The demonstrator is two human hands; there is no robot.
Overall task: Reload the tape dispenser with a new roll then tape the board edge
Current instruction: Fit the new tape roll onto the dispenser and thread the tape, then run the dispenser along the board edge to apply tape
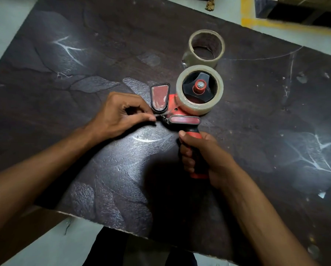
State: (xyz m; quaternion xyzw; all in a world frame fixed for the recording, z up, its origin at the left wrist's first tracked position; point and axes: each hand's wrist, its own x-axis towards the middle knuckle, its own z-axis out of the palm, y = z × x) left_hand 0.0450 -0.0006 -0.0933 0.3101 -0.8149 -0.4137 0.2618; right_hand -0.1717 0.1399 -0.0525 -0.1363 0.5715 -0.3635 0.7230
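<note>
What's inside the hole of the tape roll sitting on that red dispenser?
Inside the tape roll sits the dispenser's black hub, with a red centre and a metal nut. The spindle beneath and the roll's cardboard core are covered, so they cannot be seen.

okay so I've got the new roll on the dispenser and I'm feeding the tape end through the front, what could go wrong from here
1. The left hand pinches right at the dispenser mouth, where the cutter likely sits; a slip could nick a fingertip.
2. Clear tape from the new roll is hard to see there; it could fold onto itself or thread wrongly.
3. The nearly spent roll stands just behind on the board and might get knocked.
</note>
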